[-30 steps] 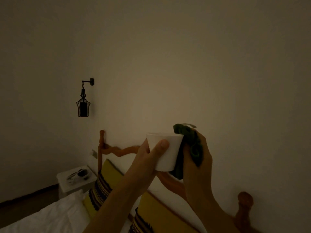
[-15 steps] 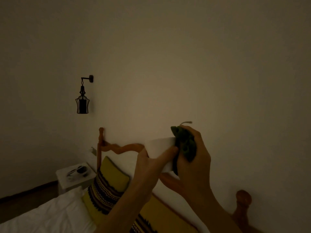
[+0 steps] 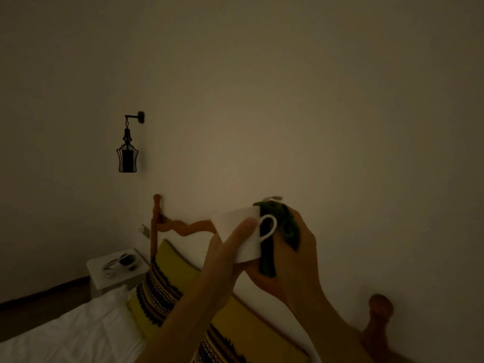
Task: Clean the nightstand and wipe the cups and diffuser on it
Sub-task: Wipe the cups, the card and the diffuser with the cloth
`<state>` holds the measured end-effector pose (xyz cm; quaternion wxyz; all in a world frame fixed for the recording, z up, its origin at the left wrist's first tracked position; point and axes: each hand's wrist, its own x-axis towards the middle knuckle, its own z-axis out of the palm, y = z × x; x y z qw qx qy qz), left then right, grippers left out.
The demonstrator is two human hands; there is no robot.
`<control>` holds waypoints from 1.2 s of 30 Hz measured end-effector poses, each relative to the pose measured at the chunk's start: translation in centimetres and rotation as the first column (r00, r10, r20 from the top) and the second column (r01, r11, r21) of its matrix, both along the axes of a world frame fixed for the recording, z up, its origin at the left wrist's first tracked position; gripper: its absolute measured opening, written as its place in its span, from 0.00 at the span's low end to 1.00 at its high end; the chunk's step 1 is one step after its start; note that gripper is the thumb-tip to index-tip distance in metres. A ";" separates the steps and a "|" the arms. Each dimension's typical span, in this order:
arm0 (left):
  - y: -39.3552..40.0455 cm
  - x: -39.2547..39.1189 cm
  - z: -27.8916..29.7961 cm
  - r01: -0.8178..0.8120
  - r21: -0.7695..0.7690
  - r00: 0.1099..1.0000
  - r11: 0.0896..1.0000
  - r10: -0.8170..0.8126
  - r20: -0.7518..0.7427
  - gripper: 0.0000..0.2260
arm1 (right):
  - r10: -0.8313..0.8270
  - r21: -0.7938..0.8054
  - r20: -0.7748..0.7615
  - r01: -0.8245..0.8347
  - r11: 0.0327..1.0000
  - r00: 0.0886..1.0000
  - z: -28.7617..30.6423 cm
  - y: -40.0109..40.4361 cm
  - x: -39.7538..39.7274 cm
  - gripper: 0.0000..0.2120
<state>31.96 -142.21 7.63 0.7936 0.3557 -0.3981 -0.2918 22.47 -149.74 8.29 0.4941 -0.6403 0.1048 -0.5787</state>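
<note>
I hold a white cup [image 3: 237, 225] up in front of the wall, tilted, its handle [image 3: 268, 227] turned toward me on the right. My left hand [image 3: 226, 254] grips the cup's body, thumb across its side. My right hand [image 3: 293, 254] presses a dark green cloth [image 3: 279, 226] against the cup's right side, behind the handle. Far off at the left, a white nightstand [image 3: 104, 277] carries a glass dish with something dark in it [image 3: 121, 262]. The room is very dim.
A wooden headboard [image 3: 180, 226] runs behind my arms, with a round post [image 3: 379, 306] at the right. Yellow patterned pillows [image 3: 162, 284] and a white duvet [image 3: 70, 334] lie below. A black wall lantern [image 3: 127, 153] hangs above the nightstand.
The cup has turned in my left hand, so its handle now faces me. My right hand with the cloth has shifted along the cup's right side.
</note>
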 end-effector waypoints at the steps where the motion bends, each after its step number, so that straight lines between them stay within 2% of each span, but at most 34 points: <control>1: 0.0 0.0 0.0 -0.011 0.008 1.000 1.000 0.011 0.017 0.21 | 0.065 0.037 0.018 -0.066 0.997 0.998 -0.2 0.2 0.1 0.09; 3: -0.1 0.3 -0.2 -0.079 0.021 0.996 0.997 0.078 0.051 0.19 | 0.201 0.141 0.083 -0.211 0.967 0.976 -0.4 0.7 -0.2 0.11; 4: -0.1 0.4 -0.3 -0.107 0.015 0.992 0.994 0.106 0.071 0.19 | 0.208 0.125 0.072 -0.216 0.968 0.975 -0.4 0.8 -0.3 0.13; 8: 0.0 0.8 -0.6 -0.144 -0.012 0.970 0.990 0.143 0.195 0.15 | -0.015 -0.182 -0.111 -0.005 0.983 0.994 -1.1 0.3 -0.3 0.17; 9: 0.1 0.8 -0.7 -0.145 -0.018 0.965 0.989 0.145 0.219 0.16 | -0.030 -0.194 -0.149 0.001 0.981 0.988 -1.2 0.2 -0.1 0.20; 13: -0.1 1.0 -1.2 -0.175 0.008 0.950 0.985 0.167 0.264 0.34 | 0.047 0.009 -0.206 -0.047 0.999 0.977 -1.2 -0.3 0.5 0.31; 15: -0.2 1.0 -1.4 -0.181 -0.015 0.936 0.983 0.177 0.306 0.32 | -0.001 0.051 -0.230 0.013 0.999 0.973 -1.0 -0.5 0.6 0.37; 17: -0.1 0.8 -1.4 -0.187 -0.026 0.925 0.982 0.185 0.332 0.30 | -0.068 0.019 -0.244 0.075 0.997 0.967 -0.9 -0.6 0.8 0.35; 19: 0.1 0.3 -1.4 -0.195 -0.042 0.922 0.980 0.198 0.333 0.31 | -0.180 -0.077 -0.244 0.166 0.983 0.953 -0.7 -0.4 0.9 0.27; 22: 0.1 -0.3 -1.6 -0.200 -0.041 0.932 0.979 0.203 0.300 0.37 | -0.351 -0.181 -0.195 0.318 0.931 0.916 -0.4 -0.3 1.2 0.19; 25: 0.3 0.0 -1.5 -0.181 -0.032 0.943 0.983 0.183 0.277 0.27 | -0.366 -0.183 -0.139 0.339 0.923 0.920 -0.5 0.2 1.5 0.21; 27: 0.3 0.3 -1.5 -0.110 0.004 0.967 0.994 0.106 0.230 0.24 | -0.357 -0.152 -0.092 0.341 0.928 0.930 -0.5 0.8 1.8 0.23; 29: 0.4 0.2 -1.3 -0.039 0.000 0.988 0.999 0.039 0.148 0.29 | -0.276 -0.025 -0.060 0.275 0.961 0.959 -0.1 1.1 2.1 0.27; 30: 0.3 0.3 -1.1 -0.027 -0.009 0.995 1.000 0.027 0.097 0.33 | -0.166 0.112 -0.071 0.174 0.978 0.983 0.2 1.0 2.2 0.31; 32: 0.5 0.8 0.0 -0.068 -0.025 0.997 0.997 0.067 -0.030 0.39 | 0.083 0.364 -0.136 -0.028 0.931 0.987 0.6 1.1 1.9 0.37; 33: 0.7 1.5 0.5 -0.126 -0.025 0.989 0.992 0.123 -0.075 0.39 | 0.110 0.370 -0.190 -0.033 0.929 0.976 0.3 1.4 1.7 0.37; 34: 0.9 2.4 0.9 -0.185 -0.032 0.979 0.982 0.181 -0.095 0.37 | 0.064 0.295 -0.215 0.002 0.956 0.974 -0.2 2.0 1.5 0.36; 36: 1.4 3.6 1.5 -0.220 -0.026 0.972 0.975 0.216 -0.096 0.36 | -0.127 0.029 -0.134 0.132 0.991 0.983 -0.8 3.0 1.3 0.30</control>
